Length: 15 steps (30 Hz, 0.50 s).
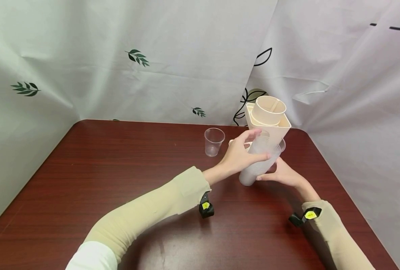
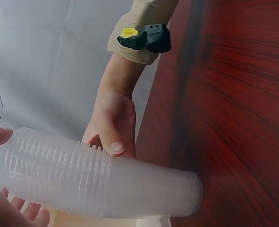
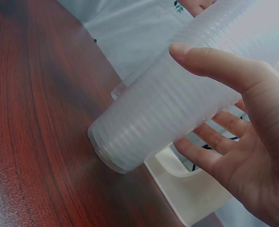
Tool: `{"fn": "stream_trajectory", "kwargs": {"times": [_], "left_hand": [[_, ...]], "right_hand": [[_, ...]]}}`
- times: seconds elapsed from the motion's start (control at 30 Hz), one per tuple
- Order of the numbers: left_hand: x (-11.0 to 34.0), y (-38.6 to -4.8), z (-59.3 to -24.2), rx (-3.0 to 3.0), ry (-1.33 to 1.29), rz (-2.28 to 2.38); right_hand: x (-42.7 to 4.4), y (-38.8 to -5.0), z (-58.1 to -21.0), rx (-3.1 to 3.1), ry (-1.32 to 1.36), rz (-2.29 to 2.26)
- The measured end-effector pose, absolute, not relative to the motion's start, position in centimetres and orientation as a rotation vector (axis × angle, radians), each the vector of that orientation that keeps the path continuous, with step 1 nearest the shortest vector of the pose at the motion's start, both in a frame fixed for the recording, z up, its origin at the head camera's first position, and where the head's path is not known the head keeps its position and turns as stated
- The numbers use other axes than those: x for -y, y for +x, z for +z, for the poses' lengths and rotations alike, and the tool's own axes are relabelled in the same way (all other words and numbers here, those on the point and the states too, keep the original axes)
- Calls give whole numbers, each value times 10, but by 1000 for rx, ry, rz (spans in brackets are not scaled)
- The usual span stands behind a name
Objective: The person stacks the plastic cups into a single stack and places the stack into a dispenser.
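A tall nested stack of clear plastic cups [image 1: 259,165] leans at a tilt over the table, its closed bottom end low and toward the person. My left hand [image 1: 241,153] grips the upper, rimmed part, with the thumb on the near side and fingers round the far side. Lower on the stack my right hand [image 1: 282,173] holds it from the right; in the right wrist view its thumb lies across the cups [image 3: 163,109] and its fingers pass behind. Right behind them stands a cream cup dispenser [image 1: 269,119] with a round open tube on top, its lower part mostly hidden.
One single clear cup [image 1: 214,141] stands upright on the dark red wooden table [image 1: 119,168], left of the dispenser. A white curtain [image 1: 169,75] with leaf prints hangs along the table's back and sides.
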State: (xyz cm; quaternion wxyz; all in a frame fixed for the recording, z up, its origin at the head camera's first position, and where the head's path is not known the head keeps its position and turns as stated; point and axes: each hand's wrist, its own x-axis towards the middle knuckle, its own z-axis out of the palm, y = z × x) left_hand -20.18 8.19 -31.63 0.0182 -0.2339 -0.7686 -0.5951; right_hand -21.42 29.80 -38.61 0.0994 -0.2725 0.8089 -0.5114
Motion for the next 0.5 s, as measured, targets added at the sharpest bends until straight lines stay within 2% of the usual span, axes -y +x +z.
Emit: {"fn": "stream_trajectory", "kwargs": {"times": [0.5], "left_hand": [[-82, -201, -320, 2377, -729, -1901]], "right_hand": [[-298, -216, -384, -2396, -806, -1493]]}}
